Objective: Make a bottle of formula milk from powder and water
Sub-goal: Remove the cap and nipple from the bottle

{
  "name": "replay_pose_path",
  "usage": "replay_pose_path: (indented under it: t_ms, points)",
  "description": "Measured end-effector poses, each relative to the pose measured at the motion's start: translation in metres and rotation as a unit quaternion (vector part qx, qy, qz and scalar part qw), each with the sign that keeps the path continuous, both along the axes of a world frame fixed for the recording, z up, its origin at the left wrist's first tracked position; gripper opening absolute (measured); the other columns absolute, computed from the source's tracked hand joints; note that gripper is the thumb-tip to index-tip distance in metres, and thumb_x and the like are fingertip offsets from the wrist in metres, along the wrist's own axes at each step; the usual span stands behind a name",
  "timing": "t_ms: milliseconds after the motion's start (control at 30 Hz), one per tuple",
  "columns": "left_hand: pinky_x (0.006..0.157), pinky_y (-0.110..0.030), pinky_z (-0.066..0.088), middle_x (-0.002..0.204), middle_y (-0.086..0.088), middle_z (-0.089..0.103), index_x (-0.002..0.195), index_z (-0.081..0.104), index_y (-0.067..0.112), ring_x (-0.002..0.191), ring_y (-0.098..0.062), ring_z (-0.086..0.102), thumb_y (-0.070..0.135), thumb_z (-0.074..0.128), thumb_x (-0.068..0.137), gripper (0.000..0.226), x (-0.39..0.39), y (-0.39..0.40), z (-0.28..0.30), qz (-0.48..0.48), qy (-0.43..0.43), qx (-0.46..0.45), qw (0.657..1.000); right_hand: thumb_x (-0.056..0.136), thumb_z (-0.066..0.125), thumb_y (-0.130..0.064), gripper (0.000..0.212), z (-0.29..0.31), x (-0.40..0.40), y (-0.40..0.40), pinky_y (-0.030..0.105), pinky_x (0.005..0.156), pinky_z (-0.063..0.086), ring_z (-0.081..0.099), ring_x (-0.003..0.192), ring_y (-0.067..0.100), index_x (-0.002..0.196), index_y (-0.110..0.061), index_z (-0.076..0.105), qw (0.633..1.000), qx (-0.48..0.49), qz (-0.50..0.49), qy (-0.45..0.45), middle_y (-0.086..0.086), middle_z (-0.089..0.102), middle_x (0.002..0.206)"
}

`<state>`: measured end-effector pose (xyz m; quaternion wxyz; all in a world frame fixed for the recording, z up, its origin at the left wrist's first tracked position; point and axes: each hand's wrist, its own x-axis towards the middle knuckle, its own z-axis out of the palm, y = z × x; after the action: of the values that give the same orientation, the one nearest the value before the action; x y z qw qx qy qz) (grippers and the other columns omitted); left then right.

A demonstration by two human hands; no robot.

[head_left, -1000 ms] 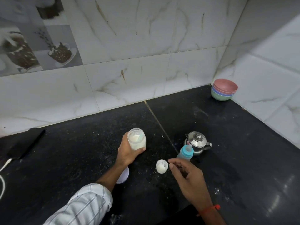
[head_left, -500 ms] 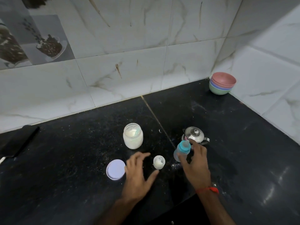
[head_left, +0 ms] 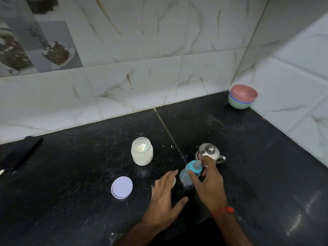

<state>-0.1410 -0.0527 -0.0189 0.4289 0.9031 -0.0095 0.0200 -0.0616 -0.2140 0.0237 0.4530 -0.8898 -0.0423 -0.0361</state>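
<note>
A small clear baby bottle (head_left: 185, 176) with a blue collar and teat leans left on the black counter. My right hand (head_left: 208, 185) is shut on it at the collar. My left hand (head_left: 166, 199) hovers open just left of the bottle, fingers spread, covering most of a small white cup (head_left: 174, 181). An open glass jar of white powder (head_left: 142, 153) stands behind my left hand. Its pale lilac lid (head_left: 122, 187) lies flat on the counter to the left. A small steel kettle (head_left: 209, 151) stands right behind the bottle.
Stacked coloured bowls (head_left: 242, 99) sit in the far right corner against the tiled walls. A dark flat object (head_left: 21, 153) lies at the far left edge. White powder specks are scattered on the counter (head_left: 266, 166) around the bottle.
My left hand let go of the jar, which now stands on the counter, and moved down towards the small cup. My right hand reached the bottle, gripped its collar and tilted it left.
</note>
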Motion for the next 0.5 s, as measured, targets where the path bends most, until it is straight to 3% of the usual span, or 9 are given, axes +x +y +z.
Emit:
replay_pose_path:
  t_ms: [67, 133, 200, 267, 367, 433, 500]
  points:
    - [0.118, -0.025, 0.018, 0.161, 0.032, 0.013, 0.160, 0.013, 0.043, 0.142, 0.010, 0.013, 0.075, 0.060, 0.084, 0.094, 0.002, -0.006, 0.008, 0.021, 0.005, 0.008, 1.000, 0.083, 0.083, -0.022, 0.056, 0.013, -0.014, 0.001, 0.035, 0.080, 0.058, 0.067, 0.092, 0.013, 0.122, -0.045, 0.050, 0.996, 0.079, 0.032, 0.003, -0.013, 0.068, 0.111]
    - [0.112, -0.025, 0.031, 0.149, 0.032, 0.037, 0.147, 0.032, 0.045, 0.134, 0.011, 0.033, 0.071, 0.063, 0.083, 0.076, 0.001, -0.011, 0.017, 0.042, -0.016, -0.027, 0.999, 0.086, 0.077, -0.022, 0.051, 0.024, -0.034, 0.008, 0.035, 0.088, 0.057, 0.069, 0.104, 0.013, 0.126, -0.045, 0.054, 0.986, 0.146, 0.079, 0.022, -0.013, 0.069, 0.116]
    - [0.100, -0.032, 0.050, 0.127, 0.023, 0.059, 0.132, 0.045, 0.040, 0.118, 0.004, 0.057, 0.058, 0.064, 0.088, 0.051, 0.001, -0.015, 0.024, 0.066, -0.007, -0.072, 0.995, 0.085, 0.070, -0.036, 0.048, 0.029, -0.049, 0.021, 0.035, 0.097, 0.054, 0.066, 0.116, 0.011, 0.130, -0.044, 0.054, 0.975, 0.183, 0.109, 0.059, -0.016, 0.067, 0.123]
    - [0.092, -0.039, 0.057, 0.120, 0.017, 0.065, 0.129, 0.051, 0.035, 0.110, -0.004, 0.067, 0.058, 0.060, 0.088, 0.048, 0.000, -0.016, 0.028, 0.070, 0.012, -0.061, 0.996, 0.079, 0.076, -0.044, 0.047, 0.033, -0.055, 0.034, 0.029, 0.093, 0.056, 0.069, 0.108, 0.007, 0.123, -0.041, 0.057, 0.969, 0.216, 0.095, 0.075, -0.018, 0.069, 0.115]
    - [0.091, -0.034, 0.060, 0.119, 0.015, 0.071, 0.133, 0.054, 0.037, 0.109, -0.001, 0.070, 0.054, 0.069, 0.081, 0.056, -0.004, -0.014, 0.031, 0.060, 0.022, -0.092, 0.994, 0.081, 0.084, -0.025, 0.030, 0.037, -0.060, 0.045, 0.030, 0.081, 0.060, 0.073, 0.089, 0.005, 0.101, -0.029, 0.062, 0.976, 0.212, 0.043, 0.032, -0.015, 0.074, 0.099]
    - [0.088, -0.032, 0.061, 0.112, 0.013, 0.075, 0.130, 0.060, 0.029, 0.104, 0.001, 0.072, 0.043, 0.077, 0.076, 0.058, -0.009, -0.009, 0.037, 0.040, 0.022, -0.144, 0.989, 0.085, 0.079, -0.019, 0.019, 0.040, -0.061, 0.044, 0.034, 0.085, 0.060, 0.073, 0.099, 0.008, 0.093, -0.026, 0.063, 0.971, 0.229, 0.068, 0.009, -0.010, 0.075, 0.104]
    - [0.083, -0.038, 0.063, 0.103, 0.006, 0.077, 0.117, 0.069, 0.019, 0.095, -0.007, 0.076, 0.027, 0.079, 0.073, 0.046, -0.015, -0.001, 0.038, 0.004, 0.005, -0.173, 0.985, 0.087, 0.072, -0.014, 0.019, 0.045, -0.055, 0.032, 0.041, 0.099, 0.054, 0.067, 0.121, 0.020, 0.100, -0.023, 0.063, 0.935, 0.280, 0.214, 0.035, 0.002, 0.075, 0.113]
